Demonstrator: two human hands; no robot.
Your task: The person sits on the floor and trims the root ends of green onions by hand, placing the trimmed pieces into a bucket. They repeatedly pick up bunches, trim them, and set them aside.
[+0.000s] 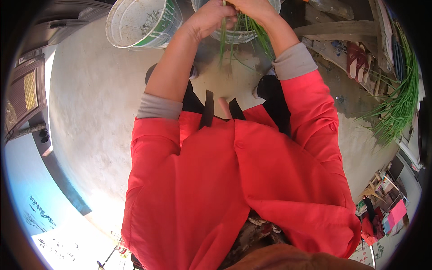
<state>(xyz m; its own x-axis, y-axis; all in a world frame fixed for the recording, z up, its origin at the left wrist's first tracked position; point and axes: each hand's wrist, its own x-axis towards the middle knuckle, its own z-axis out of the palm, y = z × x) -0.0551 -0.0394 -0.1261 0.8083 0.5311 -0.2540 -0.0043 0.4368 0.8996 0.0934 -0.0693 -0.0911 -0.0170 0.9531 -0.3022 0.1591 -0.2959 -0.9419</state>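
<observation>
At the top of the view, my left hand pinches a few thin green stalks that hang down below its fingers. Close beside it, my right hand grips a bunch of long green leaves, possibly garlic chives, with the tips drooping. Both hands are over the near rim of a whitish bucket, which they partly hide. The upper ends of the stalks and some fingertips are cut off by the picture's top edge. To the left stands a white and green plastic bucket with plant scraps inside.
On the right, a large heap of long green leaves hangs over a wooden structure. A pair of dark red shoes and a clear bottle are there too. Pale concrete floor extends left, partly wet near the bucket.
</observation>
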